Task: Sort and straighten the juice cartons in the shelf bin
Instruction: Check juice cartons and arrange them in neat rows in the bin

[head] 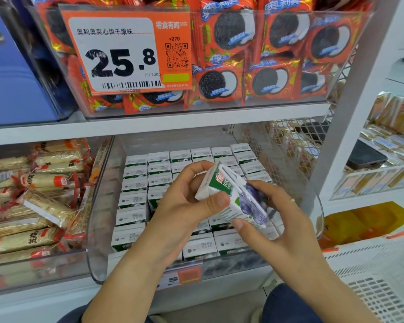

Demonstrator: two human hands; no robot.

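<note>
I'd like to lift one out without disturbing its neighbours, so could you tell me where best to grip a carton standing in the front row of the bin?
Probably from above: pinch a front-row carton by its top edges, since neighbours hide its sides inside the clear bin.

Two bare forearms, entering from bottom centre of the frame, no sleeves in view. Left hand point(184, 201): no jewellery visible. Right hand point(278, 220): thin pale ring point(292, 200) on one finger. Dark blue trousers point(287, 304), showing at lower right and lower left edges of the frame.
</note>
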